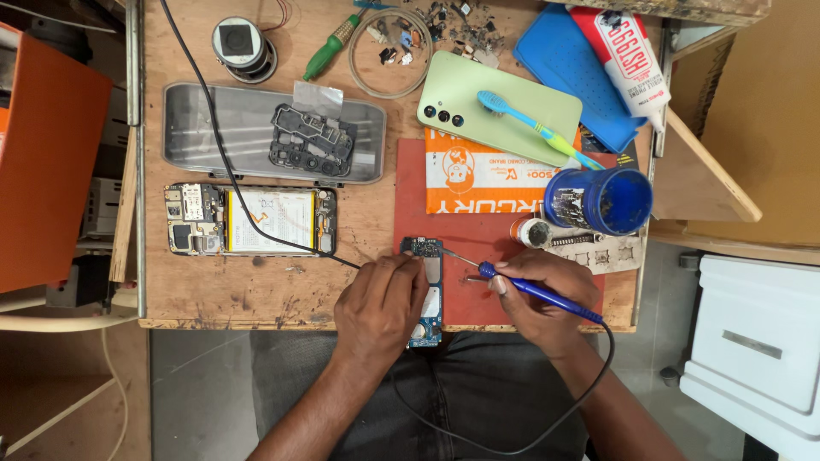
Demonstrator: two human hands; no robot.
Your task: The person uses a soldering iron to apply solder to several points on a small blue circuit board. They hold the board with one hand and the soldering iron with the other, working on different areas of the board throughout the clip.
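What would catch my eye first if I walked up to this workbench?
Probably the two hands at the near edge: the left hand pins a small blue circuit board on the red mat, while the right hand holds a blue soldering iron with its tip near the board. Next, the pale green phone back with a blue toothbrush on it, and the opened phone at left.

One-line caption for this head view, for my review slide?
Left hand steadies a blue circuit board on a red mat while right hand applies a blue soldering iron.
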